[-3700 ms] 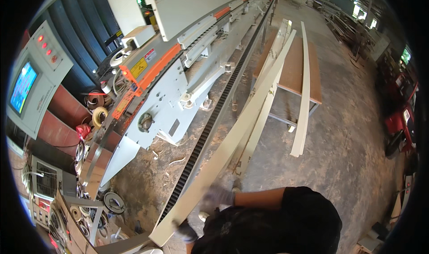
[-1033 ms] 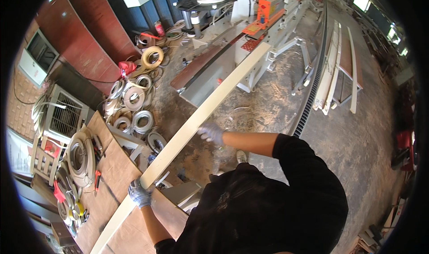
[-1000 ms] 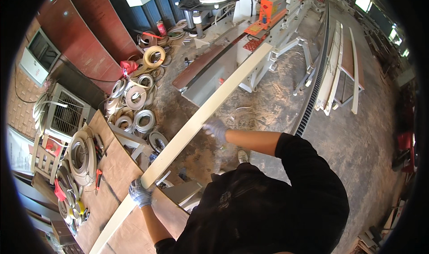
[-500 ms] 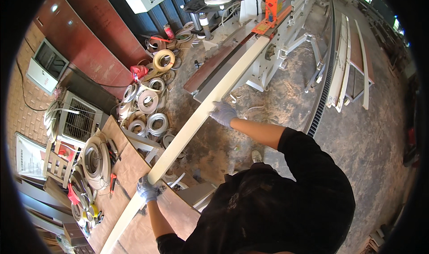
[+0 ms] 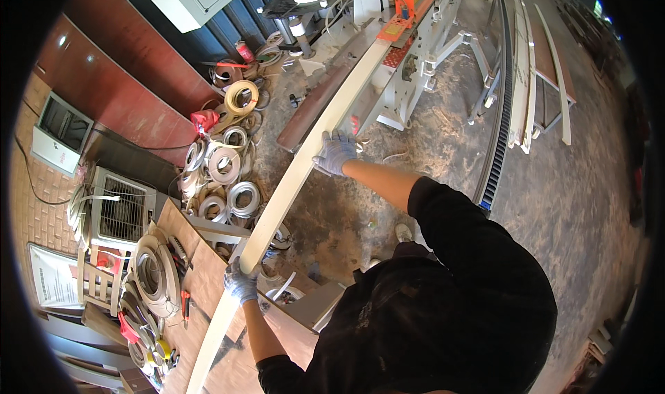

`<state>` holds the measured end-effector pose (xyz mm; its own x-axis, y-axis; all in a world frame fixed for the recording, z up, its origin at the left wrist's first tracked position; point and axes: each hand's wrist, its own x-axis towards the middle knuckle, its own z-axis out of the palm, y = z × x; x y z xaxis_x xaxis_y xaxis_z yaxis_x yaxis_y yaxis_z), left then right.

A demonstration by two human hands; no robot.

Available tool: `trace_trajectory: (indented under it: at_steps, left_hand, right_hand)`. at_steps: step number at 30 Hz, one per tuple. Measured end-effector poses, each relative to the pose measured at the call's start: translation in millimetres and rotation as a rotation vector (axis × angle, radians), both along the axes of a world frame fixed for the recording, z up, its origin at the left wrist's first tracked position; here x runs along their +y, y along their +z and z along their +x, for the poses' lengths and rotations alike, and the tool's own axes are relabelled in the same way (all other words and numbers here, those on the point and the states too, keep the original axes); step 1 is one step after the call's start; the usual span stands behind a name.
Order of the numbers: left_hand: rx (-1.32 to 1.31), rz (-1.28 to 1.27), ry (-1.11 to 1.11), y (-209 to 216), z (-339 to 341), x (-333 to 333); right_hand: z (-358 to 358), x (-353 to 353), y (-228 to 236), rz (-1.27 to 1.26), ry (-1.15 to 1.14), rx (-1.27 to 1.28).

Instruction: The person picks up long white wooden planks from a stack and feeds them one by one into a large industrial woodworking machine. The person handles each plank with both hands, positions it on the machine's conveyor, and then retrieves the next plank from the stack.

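Your gloved left hand [image 5: 240, 281] grips the long pale board [image 5: 298, 172] near its 7 o'clock end, while your right hand [image 5: 334, 153] clasps it toward 1 o'clock.

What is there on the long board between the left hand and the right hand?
In the head view, only bare pale board runs between the left hand and the right hand; nothing rests on that stretch.

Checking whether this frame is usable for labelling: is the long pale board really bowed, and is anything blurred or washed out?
Head view: the bow in the long pale board matches fisheye bending toward the rim; left hand and right hand look sharp; the rim is black; bright patches on the concrete floor.
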<state>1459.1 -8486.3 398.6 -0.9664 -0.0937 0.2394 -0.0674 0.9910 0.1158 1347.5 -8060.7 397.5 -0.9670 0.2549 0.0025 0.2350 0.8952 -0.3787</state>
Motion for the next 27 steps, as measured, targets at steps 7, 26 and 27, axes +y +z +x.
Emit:
trace_trajectory:
  at_steps: [7,26,27]
  left_hand:
    - [-0.014,-0.043,-0.034,0,-23,19]
    - [0.054,-0.028,-0.082,-11,-53,34]
    - [0.082,-0.061,-0.093,-12,-53,35]
  right_hand:
    - [-18,18,-1,0.034,-0.011,-0.024]
    - [-29,47,13,-0.025,0.025,-0.049]
    - [-28,48,13,-0.035,0.019,-0.049]
